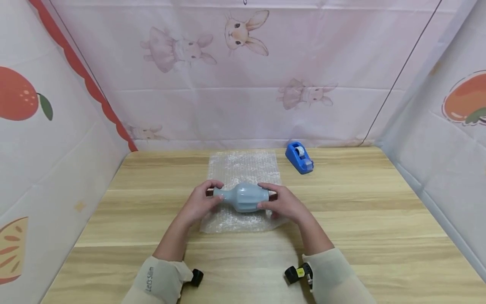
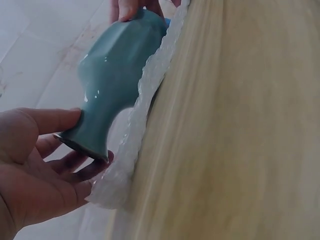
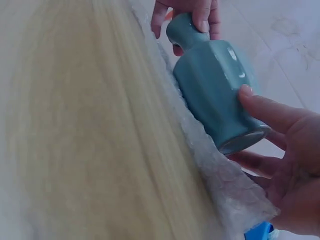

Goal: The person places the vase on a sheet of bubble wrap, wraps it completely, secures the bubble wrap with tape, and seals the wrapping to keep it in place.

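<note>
A glazed blue-green vase (image 1: 248, 197) lies on its side over a sheet of bubble wrap (image 1: 243, 166), its narrow neck to the left and its base to the right. My left hand (image 1: 199, 202) grips the flared mouth between thumb and fingers, as the left wrist view shows on the vase (image 2: 117, 65). At the other end, my right hand (image 1: 282, 202) holds the base, thumb on the near side and fingers beyond. The right wrist view shows the thumb pressed to the vase (image 3: 215, 90) near its bottom rim. Whether the vase touches the wrap beneath is hard to tell.
A blue tape dispenser (image 1: 299, 157) stands beyond the wrap, to the right, near the table's back edge. The wooden table (image 1: 152, 219) meets a printed cloth backdrop (image 1: 243, 114) behind, with cloth walls on both sides.
</note>
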The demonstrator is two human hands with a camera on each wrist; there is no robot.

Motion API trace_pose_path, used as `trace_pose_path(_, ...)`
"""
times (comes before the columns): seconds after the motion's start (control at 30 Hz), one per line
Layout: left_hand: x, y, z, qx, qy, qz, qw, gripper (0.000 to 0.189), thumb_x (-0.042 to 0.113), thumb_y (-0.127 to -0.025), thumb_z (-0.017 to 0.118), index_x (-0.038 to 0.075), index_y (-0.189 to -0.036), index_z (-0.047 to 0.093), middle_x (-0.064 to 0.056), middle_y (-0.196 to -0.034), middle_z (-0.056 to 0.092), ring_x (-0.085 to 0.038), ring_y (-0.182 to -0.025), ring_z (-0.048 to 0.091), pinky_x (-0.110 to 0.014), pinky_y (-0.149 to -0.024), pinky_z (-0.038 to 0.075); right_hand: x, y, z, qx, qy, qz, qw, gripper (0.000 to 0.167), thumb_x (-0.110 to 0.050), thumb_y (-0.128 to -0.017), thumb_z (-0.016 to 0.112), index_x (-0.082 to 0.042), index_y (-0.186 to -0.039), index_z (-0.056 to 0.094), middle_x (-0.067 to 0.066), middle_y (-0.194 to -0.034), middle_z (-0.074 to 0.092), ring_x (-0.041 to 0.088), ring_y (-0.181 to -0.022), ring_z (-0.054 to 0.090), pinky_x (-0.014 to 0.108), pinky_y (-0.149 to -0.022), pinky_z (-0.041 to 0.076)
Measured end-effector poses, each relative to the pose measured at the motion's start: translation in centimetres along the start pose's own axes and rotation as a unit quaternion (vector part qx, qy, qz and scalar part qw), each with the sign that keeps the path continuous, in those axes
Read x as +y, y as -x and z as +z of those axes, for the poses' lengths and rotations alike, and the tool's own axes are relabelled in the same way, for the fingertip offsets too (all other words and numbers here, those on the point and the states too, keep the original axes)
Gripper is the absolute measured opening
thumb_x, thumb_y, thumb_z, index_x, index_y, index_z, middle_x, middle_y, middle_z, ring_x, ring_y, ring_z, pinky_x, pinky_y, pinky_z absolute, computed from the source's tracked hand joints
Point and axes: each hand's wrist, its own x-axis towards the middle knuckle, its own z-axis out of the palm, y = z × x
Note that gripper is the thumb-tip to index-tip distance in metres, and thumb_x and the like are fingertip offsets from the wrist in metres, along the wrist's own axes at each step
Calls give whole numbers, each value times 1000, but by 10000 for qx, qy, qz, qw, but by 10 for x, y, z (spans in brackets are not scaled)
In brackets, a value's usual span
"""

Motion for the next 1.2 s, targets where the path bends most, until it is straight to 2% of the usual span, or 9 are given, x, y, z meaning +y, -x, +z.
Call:
trace_pose_path(0.1, 3, 0, 1, -79, -385, 187, 9991, 37, 10, -93, 67, 8, -128, 58, -11, -134, 53, -32, -118, 54, -38, -87, 53, -4, 5, -7, 200, 360, -133, 9991, 66, -25, -81, 82, -16, -139, 52, 11, -130, 59, 29, -110, 61, 38, -76, 56)
trace_pose_path(0.2, 5, 1, 3, -117, -648, 421, 9969, 37, 10, -93, 66, 7, -129, 57, -14, -134, 55, -33, -123, 53, -44, -96, 49, -8, 12, -14, 400, 882, -341, 9947, 47, -25, -77, 85, -12, -116, 62, 11, -110, 61, 26, -100, 59, 34, -76, 51)
trace_pose_path(0.37, 13, 4, 7, 52, -1538, 761, 9852, 41, 16, -92, 69, 6, -131, 57, -17, -139, 51, -35, -133, 46, -51, -108, 39, -11, 22, -21, -364, 1897, -570, 9795, 32, -21, -71, 88, -11, -89, 63, 7, -84, 57, 20, -79, 50, 33, -67, 42)
trace_pose_path(0.5, 23, 9, 15, 326, -2822, 1330, 9495, 55, 30, -89, 73, 7, -136, 54, -18, -152, 38, -37, -144, 30, -58, -115, 24, -8, 25, -19, -973, 2435, -267, 9646, 28, -17, -68, 88, -18, -86, 66, 1, -82, 57, 18, -77, 50, 33, -68, 42)
trace_pose_path(0.6, 32, 14, 26, 292, -3356, 1905, 9221, 67, 38, -86, 74, 10, -142, 50, -14, -160, 27, -35, -150, 17, -59, -118, 11, -5, 25, -18, -1112, 2509, -117, 9615, 21, -13, -72, 85, -22, -82, 69, -2, -81, 60, 16, -76, 53, 33, -69, 44)
trace_pose_path(0.7, 36, 16, 38, -161, -3635, 2219, 9046, 79, 48, -84, 74, 15, -149, 42, -9, -164, 20, -31, -151, 15, -57, -119, 7, -3, 22, -19, -1027, 2324, -315, 9667, 12, -10, -79, 79, -21, -79, 72, -6, -77, 65, 14, -73, 57, 31, -68, 48)
trace_pose_path(0.83, 34, 18, 48, -556, -4015, 2200, 8873, 95, 58, -77, 77, 20, -153, 35, -7, -164, 20, -33, -149, 21, -61, -118, 11, -1, 19, -25, -611, 2009, -787, 9745, 11, -12, -87, 73, -20, -79, 74, -9, -76, 67, 11, -71, 58, 28, -68, 50)
trace_pose_path(0.97, 32, 19, 51, -473, -4125, 2198, 8828, 102, 52, -69, 85, 19, -152, 35, -7, -160, 28, -35, -146, 28, -64, -115, 16, 1, 17, -32, -96, 1613, -871, 9830, 7, -16, -90, 71, -17, -83, 72, -5, -78, 67, 13, -72, 57, 29, -67, 49)
trace_pose_path(1.2, 35, 14, 50, -114, -4026, 2167, 8893, 59, 28, -91, 71, 22, -145, 48, -5, -153, 43, -24, -141, 39, -62, -111, 28, -1, 16, -35, 381, 1524, -698, 9851, 10, -22, -93, 68, -13, -91, 73, 0, -85, 68, 17, -77, 57, 32, -70, 50)
